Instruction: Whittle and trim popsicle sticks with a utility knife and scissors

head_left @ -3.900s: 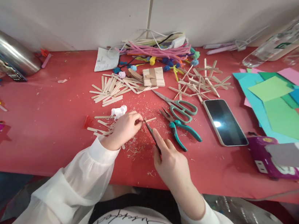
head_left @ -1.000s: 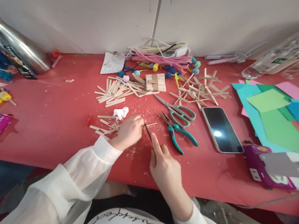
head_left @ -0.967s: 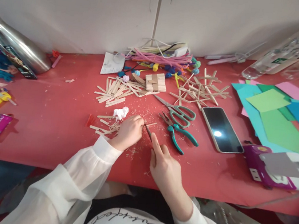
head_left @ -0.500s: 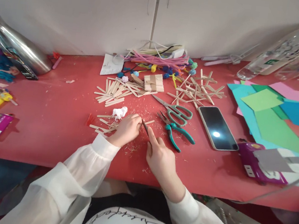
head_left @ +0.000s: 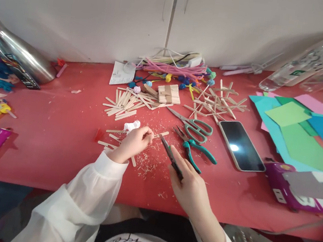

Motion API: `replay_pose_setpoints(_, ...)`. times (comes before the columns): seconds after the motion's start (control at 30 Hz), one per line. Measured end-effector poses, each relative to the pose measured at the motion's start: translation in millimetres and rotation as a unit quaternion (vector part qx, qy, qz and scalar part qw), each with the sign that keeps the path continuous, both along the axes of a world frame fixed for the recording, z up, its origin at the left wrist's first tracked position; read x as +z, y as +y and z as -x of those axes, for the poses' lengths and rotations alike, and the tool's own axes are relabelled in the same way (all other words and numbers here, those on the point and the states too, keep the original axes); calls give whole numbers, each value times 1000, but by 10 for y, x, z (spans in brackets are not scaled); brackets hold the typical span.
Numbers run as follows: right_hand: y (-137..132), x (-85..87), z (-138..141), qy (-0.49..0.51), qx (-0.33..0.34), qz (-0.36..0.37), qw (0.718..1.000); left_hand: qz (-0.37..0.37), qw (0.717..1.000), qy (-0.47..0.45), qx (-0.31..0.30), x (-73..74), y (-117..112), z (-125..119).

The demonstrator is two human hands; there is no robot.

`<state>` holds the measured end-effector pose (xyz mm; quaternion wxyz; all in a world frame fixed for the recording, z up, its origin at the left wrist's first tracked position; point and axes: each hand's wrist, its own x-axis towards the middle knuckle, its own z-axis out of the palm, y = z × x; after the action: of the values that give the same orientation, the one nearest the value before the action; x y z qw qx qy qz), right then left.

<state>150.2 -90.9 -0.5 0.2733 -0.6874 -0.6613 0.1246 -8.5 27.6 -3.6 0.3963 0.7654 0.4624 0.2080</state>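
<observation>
My left hand (head_left: 135, 142) is closed, thumb and fingers pinched round a thin wooden stick (head_left: 156, 136), mostly hidden in the fingers. In my right hand (head_left: 189, 183) is a dark knife (head_left: 169, 150), its blade pointing up and left, its tip close to the stick but apart from it. Pale wood shavings (head_left: 147, 165) lie scattered on the red table below. Loose craft sticks (head_left: 110, 145) and a crumpled white tissue (head_left: 132, 125) lie beside my left hand. Teal-handled pliers (head_left: 194, 155) and grey-green scissors (head_left: 197, 129) rest beyond my right hand.
Behind are piled craft sticks (head_left: 126, 99), a bundled stack (head_left: 169, 94), joined sticks (head_left: 220, 101) and pink pipe cleaners (head_left: 171, 67). A phone (head_left: 243, 145), coloured paper (head_left: 305, 136) and a purple box (head_left: 282, 184) occupy the right. A steel flask (head_left: 24, 53) stands left.
My right hand has drawn the knife back to the right and down, away from my left hand, showing more of it. My left hand keeps its pinch. The view has shifted slightly.
</observation>
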Motion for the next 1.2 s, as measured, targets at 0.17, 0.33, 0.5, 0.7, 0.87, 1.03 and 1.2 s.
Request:
replay_pose_setpoints(0.17, 0, -14, 4, -28, -8, 11, 1000, -4, 999, 33, -6, -6, -18, -23)
replay_pose_setpoints(0.33, 2, -2, -22, -44, -2, 7, 999, -92, 992, 80, 13, 16, -55, -80)
replay_pose_setpoints(0.5, -12, -78, -14, -60, 7, 7, 998, -216, 967, 133, 3, -9, -85, -116)
replay_pose_setpoints(0.7, -40, -146, 2, -27, 21, 14, 999, -195, 966, 168, 1, -19, -103, -113)
replay_pose_setpoints(0.87, -57, -128, 28, -24, 22, 40, 999, -180, 968, 173, -15, -16, -101, -113)
replay_pose_setpoints(1.03, -64, -125, 39, -44, 25, 37, 998, -196, 962, 190, -15, -39, -103, -119)
replay_pose_setpoints(1.2, -65, -115, 39, -56, 23, 35, 998, -198, 961, 193, -18, -50, -106, -119)
